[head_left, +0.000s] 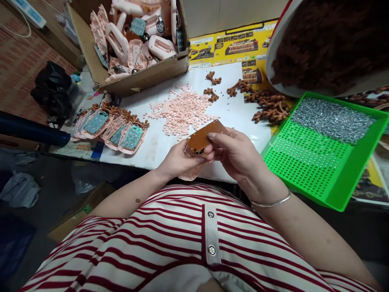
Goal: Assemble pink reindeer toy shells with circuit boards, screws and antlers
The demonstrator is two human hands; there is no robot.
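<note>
Both hands meet at the near edge of the white table [243, 117]. My left hand [179, 161] cups a pink plastic shell [189, 176] from below, fingers curled round it. My right hand [235, 154] pinches a brown circuit board [203, 137] that sits on top of that shell, thumb and fingers pressed on its right end. A heap of small pink rings [182, 111] lies just beyond the hands.
A cardboard box [146, 75] of pink shells stands at the back left. Assembled pink pieces with green pads [118, 132] lie at the left. Brown antler-shaped parts [267, 105] are scattered at the right, beside a green perforated tray [322, 158] holding several screws.
</note>
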